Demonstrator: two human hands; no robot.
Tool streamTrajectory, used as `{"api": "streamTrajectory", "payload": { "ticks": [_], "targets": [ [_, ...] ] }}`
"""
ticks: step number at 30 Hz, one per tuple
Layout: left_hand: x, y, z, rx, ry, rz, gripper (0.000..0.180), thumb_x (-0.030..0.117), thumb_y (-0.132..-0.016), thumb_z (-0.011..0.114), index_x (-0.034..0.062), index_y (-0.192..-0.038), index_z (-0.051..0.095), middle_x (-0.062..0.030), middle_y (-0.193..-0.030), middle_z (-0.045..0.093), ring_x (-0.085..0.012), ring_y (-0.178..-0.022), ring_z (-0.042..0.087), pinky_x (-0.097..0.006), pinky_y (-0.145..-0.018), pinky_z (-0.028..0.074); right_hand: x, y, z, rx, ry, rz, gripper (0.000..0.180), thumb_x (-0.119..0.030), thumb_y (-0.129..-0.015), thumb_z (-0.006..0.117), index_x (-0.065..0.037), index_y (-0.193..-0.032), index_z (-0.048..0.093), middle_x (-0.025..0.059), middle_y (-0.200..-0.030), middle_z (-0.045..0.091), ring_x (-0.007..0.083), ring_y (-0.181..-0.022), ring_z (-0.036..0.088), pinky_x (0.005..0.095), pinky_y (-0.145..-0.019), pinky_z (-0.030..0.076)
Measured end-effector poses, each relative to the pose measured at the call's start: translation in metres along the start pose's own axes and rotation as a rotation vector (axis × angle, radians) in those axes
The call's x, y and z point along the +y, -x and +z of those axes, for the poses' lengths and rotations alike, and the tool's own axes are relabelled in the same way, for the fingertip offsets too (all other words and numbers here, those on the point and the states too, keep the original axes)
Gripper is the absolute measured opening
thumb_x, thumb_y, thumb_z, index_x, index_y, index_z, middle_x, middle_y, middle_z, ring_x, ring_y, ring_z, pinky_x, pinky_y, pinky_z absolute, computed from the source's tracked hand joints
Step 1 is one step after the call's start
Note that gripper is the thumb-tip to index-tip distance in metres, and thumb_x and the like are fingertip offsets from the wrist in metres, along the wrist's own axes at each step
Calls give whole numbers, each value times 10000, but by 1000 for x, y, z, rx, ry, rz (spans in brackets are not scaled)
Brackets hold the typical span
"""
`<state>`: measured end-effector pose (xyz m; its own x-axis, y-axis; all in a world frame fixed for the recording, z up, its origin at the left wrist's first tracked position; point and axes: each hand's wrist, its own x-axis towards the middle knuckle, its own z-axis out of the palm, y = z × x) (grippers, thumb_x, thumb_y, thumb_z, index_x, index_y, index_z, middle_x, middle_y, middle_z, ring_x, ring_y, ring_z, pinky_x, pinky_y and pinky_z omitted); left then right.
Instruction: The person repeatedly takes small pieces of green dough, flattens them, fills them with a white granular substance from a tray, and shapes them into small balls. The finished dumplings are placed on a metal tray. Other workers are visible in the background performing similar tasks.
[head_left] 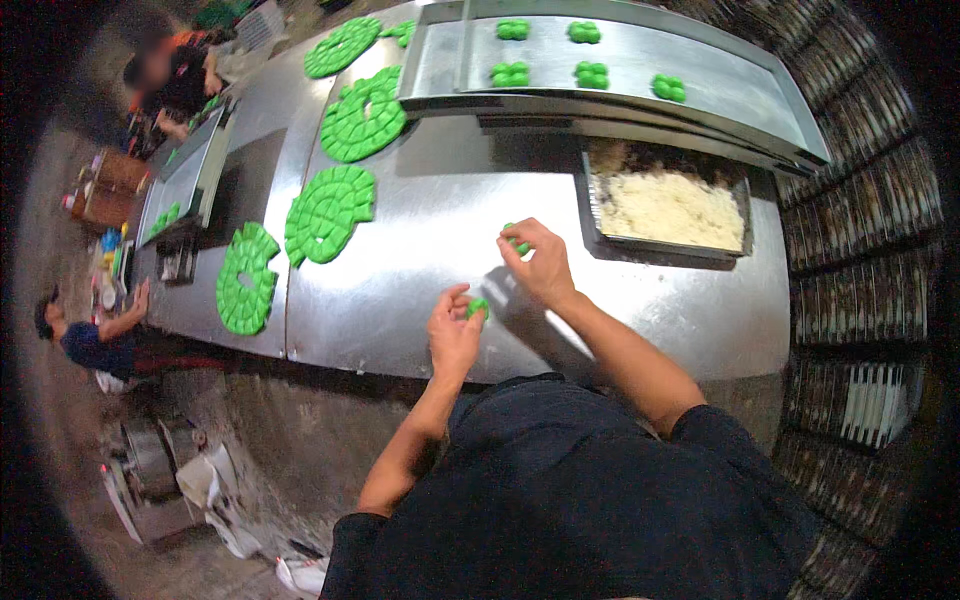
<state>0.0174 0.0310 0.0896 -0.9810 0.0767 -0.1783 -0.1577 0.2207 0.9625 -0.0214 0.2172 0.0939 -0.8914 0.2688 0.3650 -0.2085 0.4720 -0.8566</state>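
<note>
"Green dough pieces (479,309): position?"

"Over the steel table (420,260); fingers of left hand (453,338) and right hand (543,266) each pinch one."

"Long axis?"

"Left: roundish, none evident. Right: part-hidden; direction, I cannot tell."

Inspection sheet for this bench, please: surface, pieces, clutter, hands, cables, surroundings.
Surface: shiny metal table, seam left of the middle.
Pieces: scored green slabs at left; five green clusters in the large metal tray; pale crumbly material in a metal pan.
Clutter: pale bag-like items, lower left.
Left hand: holds a small green piece.
Right hand: holds another green piece, partly hidden.
Cables: nothing seen.
Surroundings: tray racks at right; two other people at left.
</note>
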Motion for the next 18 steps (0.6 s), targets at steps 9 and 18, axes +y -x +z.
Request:
{"api": "streamTrajectory", "payload": {
  "ticks": [9,18],
  "targets": [
    [180,10,109,-124,429,366,280,179,-984,651,27,-749,629,13,-780,616,-50,-716,522,-208,-674,424,-105,-40,-120,482,-351,-109,469,-218,-936,689,-30,-537,529,66,-465,479,104,-427,417,318,-434,366],
    [87,-18,117,-247,420,-394,455,438,-1030,511,-3,-1058,619,-70,-858,636,-151,-767,609,-303,-667,501,-8,36,-157,-126,-684,688,208,-230,-902,722,-28,-857,741,-10,-719,647,66,-580,524,213,-544,413]
  ]
}}
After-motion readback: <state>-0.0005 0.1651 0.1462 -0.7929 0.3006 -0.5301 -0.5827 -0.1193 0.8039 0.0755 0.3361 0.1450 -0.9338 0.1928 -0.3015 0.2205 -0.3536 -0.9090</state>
